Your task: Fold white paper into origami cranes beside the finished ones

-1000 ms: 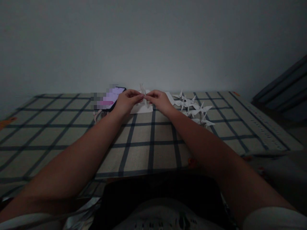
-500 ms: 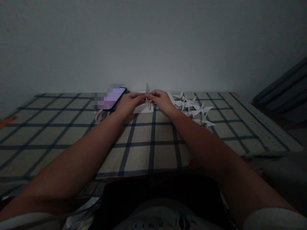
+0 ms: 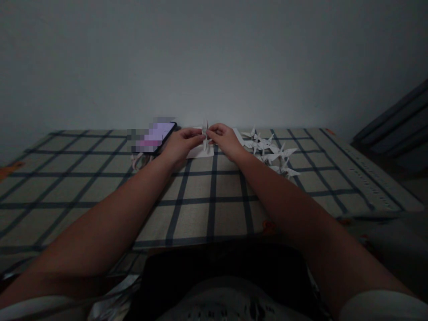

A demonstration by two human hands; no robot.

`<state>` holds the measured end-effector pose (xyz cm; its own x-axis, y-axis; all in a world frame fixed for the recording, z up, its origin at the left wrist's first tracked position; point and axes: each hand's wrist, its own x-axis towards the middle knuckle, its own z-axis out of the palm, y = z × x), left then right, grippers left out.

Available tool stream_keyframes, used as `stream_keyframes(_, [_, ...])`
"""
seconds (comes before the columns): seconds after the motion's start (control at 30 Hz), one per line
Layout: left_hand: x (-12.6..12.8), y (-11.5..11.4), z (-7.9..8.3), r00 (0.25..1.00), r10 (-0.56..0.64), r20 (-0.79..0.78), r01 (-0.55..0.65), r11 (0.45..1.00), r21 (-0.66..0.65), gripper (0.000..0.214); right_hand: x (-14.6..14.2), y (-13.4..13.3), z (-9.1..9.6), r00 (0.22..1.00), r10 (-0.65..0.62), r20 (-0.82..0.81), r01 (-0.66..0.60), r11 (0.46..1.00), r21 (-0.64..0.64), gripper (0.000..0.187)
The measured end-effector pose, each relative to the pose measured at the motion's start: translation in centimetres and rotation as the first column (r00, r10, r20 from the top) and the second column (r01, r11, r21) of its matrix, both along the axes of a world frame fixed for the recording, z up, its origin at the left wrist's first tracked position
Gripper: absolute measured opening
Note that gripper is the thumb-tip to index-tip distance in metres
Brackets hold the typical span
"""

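Observation:
A narrow piece of folded white paper (image 3: 205, 127) stands upright between my two hands, above a white sheet of paper (image 3: 197, 154) on the table. My left hand (image 3: 182, 142) pinches it from the left with thumb and fingers. On the other side, my right hand (image 3: 225, 139) grips it between bent fingers and thumb. Its fine folds are too small and dim to make out. Just right of my right hand lie several folded white paper cranes (image 3: 264, 143), heaped together with pointed tips sticking out.
A phone (image 3: 157, 136) with a lit, partly blurred screen leans left of my left hand, with a pale looped thing (image 3: 137, 161) beneath it. A checked cloth (image 3: 194, 203) covers the table. The plain wall (image 3: 214, 62) rises directly behind.
The folded paper has shifted or turned slightly in my fingers, and its top tip sits a little lower. My fingers have changed position on it a bit; the cranes and phone stay put.

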<state>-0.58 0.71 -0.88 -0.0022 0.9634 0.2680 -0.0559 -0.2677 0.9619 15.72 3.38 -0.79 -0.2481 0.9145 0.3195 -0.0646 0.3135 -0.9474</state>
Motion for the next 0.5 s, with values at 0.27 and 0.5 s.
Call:
stream_keyframes(0.27, [-0.4,-0.1,0.7,0.997,0.028,-0.07,-0.025,0.999,0.036,0.058,0.0,0.0,-0.3,1.0,0.017,0.003,-0.017,0.999,0.048,0.034])
stream_keyframes(0.5, [-0.7,-0.3,1.2,0.987,0.045,-0.154,-0.039,0.998,0.047,0.033,0.2,0.0,0.1,0.995,0.004,0.102,-0.009,0.999,0.044,0.016])
